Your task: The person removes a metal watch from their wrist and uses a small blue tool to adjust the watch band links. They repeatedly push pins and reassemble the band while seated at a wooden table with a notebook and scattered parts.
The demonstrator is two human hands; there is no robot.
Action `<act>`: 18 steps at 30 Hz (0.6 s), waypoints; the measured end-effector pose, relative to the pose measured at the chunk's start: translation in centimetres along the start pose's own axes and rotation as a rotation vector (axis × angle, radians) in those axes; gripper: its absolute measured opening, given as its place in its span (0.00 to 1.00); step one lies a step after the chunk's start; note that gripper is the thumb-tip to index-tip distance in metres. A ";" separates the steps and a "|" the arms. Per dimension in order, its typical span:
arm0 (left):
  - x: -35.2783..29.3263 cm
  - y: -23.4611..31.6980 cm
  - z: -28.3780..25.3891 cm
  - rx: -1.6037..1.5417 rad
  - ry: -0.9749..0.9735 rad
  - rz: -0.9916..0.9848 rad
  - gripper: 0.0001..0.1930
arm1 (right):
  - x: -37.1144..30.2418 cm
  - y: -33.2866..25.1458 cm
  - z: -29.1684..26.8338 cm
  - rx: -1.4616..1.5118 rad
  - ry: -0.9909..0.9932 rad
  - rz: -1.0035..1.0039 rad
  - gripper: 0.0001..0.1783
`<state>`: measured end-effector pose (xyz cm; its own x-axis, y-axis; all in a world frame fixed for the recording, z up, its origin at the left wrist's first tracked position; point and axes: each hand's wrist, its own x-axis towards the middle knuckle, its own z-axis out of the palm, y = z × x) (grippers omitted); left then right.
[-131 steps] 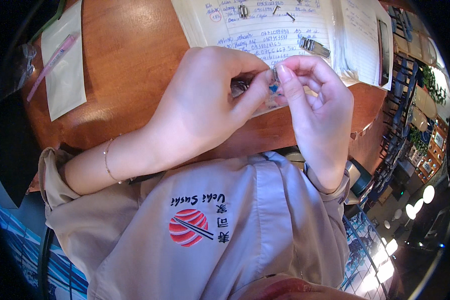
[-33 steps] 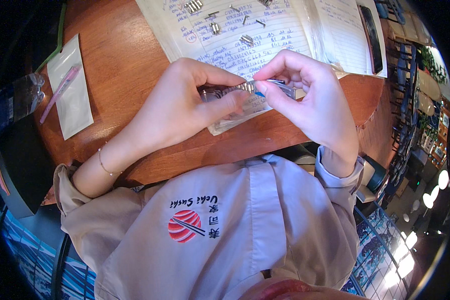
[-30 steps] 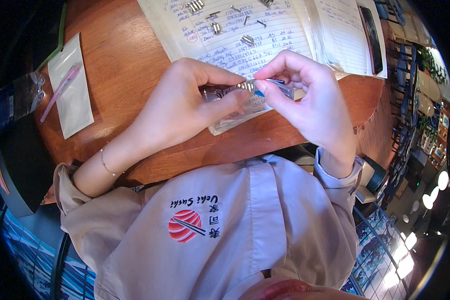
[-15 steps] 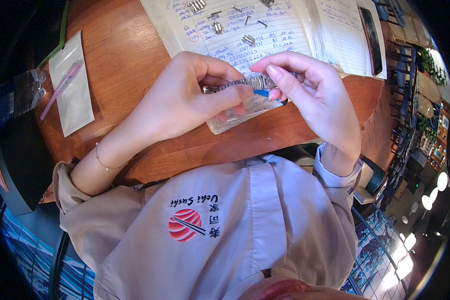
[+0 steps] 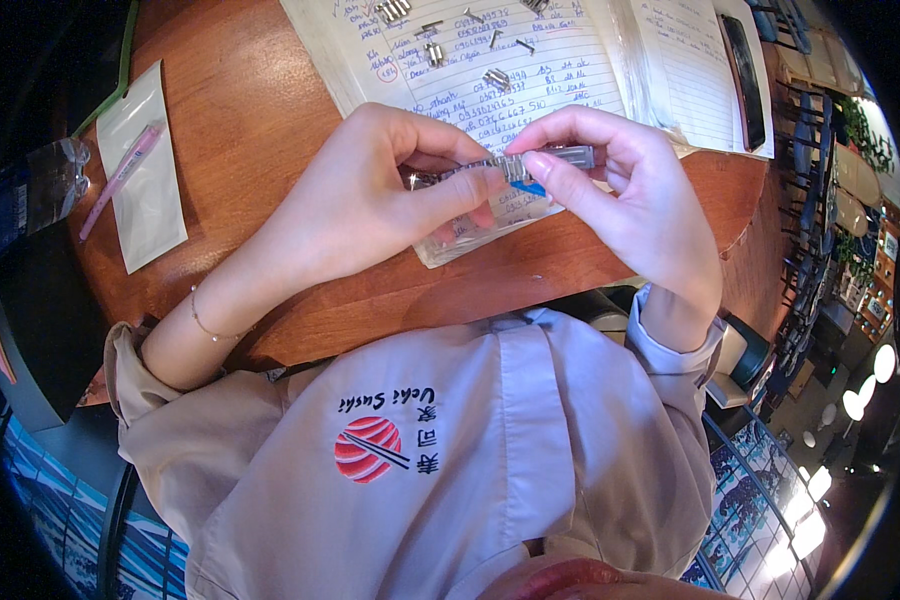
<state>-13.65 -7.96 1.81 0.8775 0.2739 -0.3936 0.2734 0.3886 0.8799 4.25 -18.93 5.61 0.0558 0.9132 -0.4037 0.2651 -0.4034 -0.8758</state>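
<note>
A metal watch band (image 5: 511, 167) was pinched over the near edge of an open notebook (image 5: 600, 95)

The left hand (image 5: 390, 185) had its grip closed on the band, the thumb lying along the near side and the fingers curled behind. The right hand (image 5: 625, 185) met it from the right, its grip narrowed to a pinch, thumb and forefinger pressed against the band's links just beside the left thumb tip. A flat grey piece (image 5: 577, 156) stuck out to the right beyond that pinch; whether it belonged to the band could not be told. A small blue item (image 5: 528, 188) showed just below the band, partly hidden.

Beyond the hands, loose metal links (image 5: 497, 78) lay scattered across the handwritten left page, with small pins (image 5: 524, 46) among them. A dark phone (image 5: 742, 85) rested along the right edge of the right page.

To the left on the brown worktop (image 5: 260, 80) lay a long white packet (image 5: 160, 225) with a pink pen (image 5: 120, 182) slanting across it. A clear plastic item (image 5: 60, 178) sat farther left, near the packet. A thin chain (image 5: 205, 328) circled the left wrist, and the beige shirt (image 5: 450, 430) bore a round red-and-white emblem (image 5: 369, 450).
</note>
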 end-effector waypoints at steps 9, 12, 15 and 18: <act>-0.1 -0.4 0.3 0.080 0.058 0.081 0.11 | -0.3 0.3 0.5 -0.126 0.046 0.024 0.09; -0.4 -0.3 0.7 0.156 0.114 0.102 0.11 | -0.5 0.3 1.0 -0.179 0.098 -0.041 0.07; -0.5 -0.8 1.0 0.284 0.190 0.211 0.10 | -0.7 -0.1 1.5 -0.243 0.168 -0.123 0.06; -0.6 -1.5 1.7 0.404 0.319 0.377 0.08 | -1.0 -0.3 2.0 -0.327 0.245 -0.196 0.06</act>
<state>-13.91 -10.22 1.19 0.7987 0.6002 -0.0429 0.1507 -0.1306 0.9799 2.21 -19.86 5.76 0.1903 0.9731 -0.1296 0.5813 -0.2181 -0.7839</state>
